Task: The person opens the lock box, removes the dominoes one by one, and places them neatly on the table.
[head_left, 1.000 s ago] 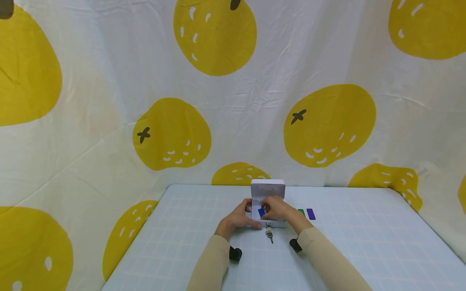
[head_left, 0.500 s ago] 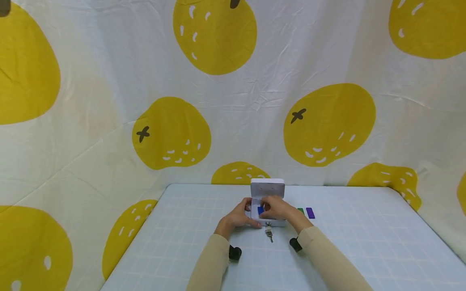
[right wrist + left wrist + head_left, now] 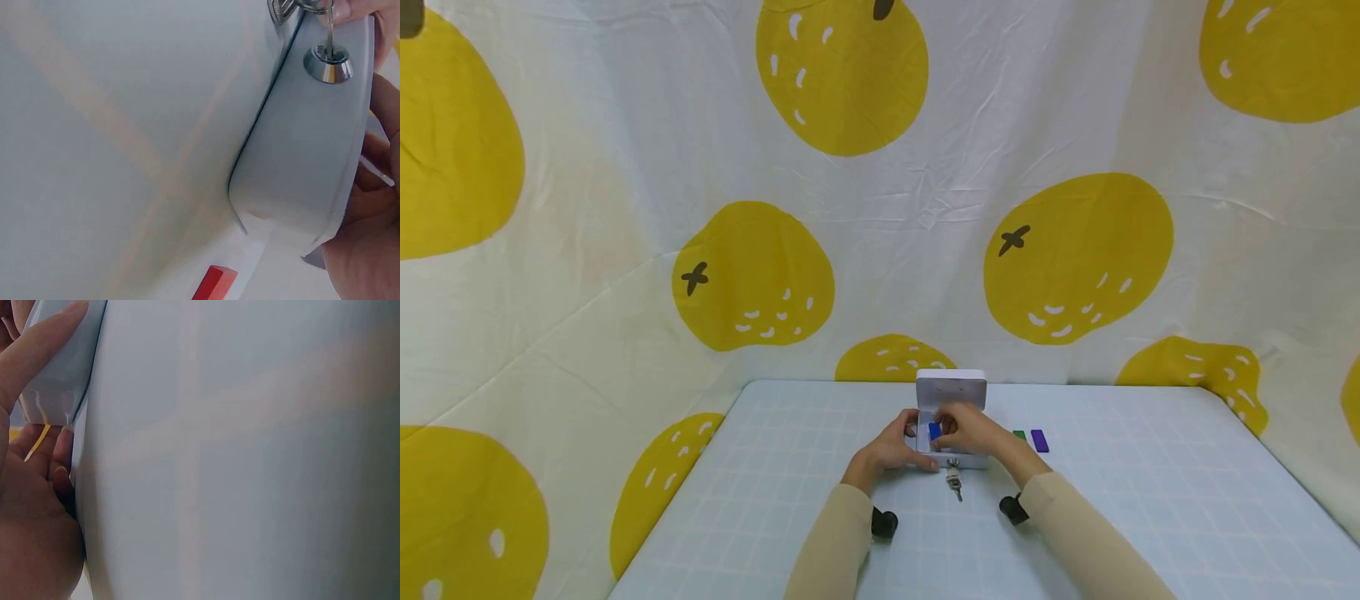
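Note:
A small white metal lockbox (image 3: 976, 462) stands on the table with its lid (image 3: 951, 393) raised. My left hand (image 3: 891, 447) grips the box at its left side, thumb along the front and fingers round the side wall. Inside the box, my right hand (image 3: 968, 427) pinches a flat blue block (image 3: 935, 432) near the left wall; its fingertips are partly hidden. In the right wrist view, that hand's fingers (image 3: 369, 203) reach over the box rim. A bunch of keys (image 3: 955, 482) hangs from the lock (image 3: 329, 65) on the front.
To the right of the box lie a green block (image 3: 1020, 435), partly behind the right forearm, and a purple block (image 3: 1040, 441). A red block (image 3: 215, 283) shows in the right wrist view. Behind the pale checked table (image 3: 1150, 483) hangs a fruit-print cloth (image 3: 910, 267).
The blue block has shifted slightly left inside the box and turned straighter, with my right hand moving along. My left hand has kept its grip on the box.

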Demonstrator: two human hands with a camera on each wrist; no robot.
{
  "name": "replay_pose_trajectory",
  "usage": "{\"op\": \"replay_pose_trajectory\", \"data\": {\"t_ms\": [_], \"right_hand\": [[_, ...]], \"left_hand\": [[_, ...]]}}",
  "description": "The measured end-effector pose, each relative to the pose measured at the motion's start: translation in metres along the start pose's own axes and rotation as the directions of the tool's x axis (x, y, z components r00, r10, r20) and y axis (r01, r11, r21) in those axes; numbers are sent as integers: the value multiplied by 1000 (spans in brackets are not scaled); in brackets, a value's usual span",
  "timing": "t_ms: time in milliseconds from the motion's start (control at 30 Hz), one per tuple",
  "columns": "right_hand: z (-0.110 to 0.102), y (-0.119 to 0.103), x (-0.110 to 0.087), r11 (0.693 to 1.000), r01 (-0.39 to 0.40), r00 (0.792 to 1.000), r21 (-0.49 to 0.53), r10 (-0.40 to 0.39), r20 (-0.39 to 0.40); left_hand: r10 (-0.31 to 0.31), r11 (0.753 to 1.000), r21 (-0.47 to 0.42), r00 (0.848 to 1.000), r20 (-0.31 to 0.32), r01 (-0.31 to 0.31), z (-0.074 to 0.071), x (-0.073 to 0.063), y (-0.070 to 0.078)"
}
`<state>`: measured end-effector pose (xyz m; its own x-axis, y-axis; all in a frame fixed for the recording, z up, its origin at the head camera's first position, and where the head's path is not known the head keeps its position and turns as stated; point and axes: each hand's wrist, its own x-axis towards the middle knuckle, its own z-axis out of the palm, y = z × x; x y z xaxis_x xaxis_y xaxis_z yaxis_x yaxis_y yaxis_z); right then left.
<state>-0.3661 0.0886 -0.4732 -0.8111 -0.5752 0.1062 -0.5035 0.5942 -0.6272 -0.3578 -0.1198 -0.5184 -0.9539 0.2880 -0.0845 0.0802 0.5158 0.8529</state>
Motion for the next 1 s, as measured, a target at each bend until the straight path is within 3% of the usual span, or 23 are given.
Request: {"op": "replay_pose_trajectory", "data": {"t_ms": [233,733,1000], "right_hand": [[-5,-4,-7,1000,20,999,-23,-21,-32],[-16,-3,-28,1000,-22,996,-13,21,-83],[-24,1,-37,1000,-8,995,-29,5,-101]], "left_hand": [[46,998,-29,999,-5,-47,-1,-8,7],[21,999,-26,1000,-6,-21,0,-8,6],[21,1000,-5,1000,-5,-21,-1,-5,5]]}}
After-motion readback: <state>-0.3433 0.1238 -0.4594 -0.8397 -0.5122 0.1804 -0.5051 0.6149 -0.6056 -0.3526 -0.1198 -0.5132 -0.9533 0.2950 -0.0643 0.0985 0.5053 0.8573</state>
